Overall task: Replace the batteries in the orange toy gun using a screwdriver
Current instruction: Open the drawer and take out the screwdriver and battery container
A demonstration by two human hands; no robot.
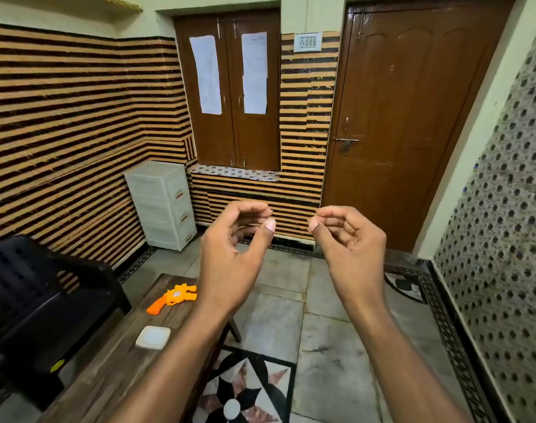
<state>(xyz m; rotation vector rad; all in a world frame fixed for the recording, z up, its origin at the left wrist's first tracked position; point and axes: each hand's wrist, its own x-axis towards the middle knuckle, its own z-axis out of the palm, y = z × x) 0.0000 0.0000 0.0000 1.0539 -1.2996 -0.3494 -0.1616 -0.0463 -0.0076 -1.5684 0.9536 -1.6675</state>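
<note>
The orange toy gun (172, 298) lies on the far end of a wooden table (114, 370) at the lower left, its grip pointing toward me and to the left. Both my hands are raised in the air in front of me, well above and to the right of the gun. My left hand (233, 251) has its fingers loosely curled, thumb near the fingertips, holding nothing. My right hand (349, 242) mirrors it, fingers curled inward and empty. No screwdriver or batteries are visible.
A small white square dish (153, 337) sits on the table nearer me than the gun. A black plastic chair (37, 303) stands left of the table. A white drawer unit (163, 204) is against the striped wall. A brown door (410, 126) stands ahead on the right.
</note>
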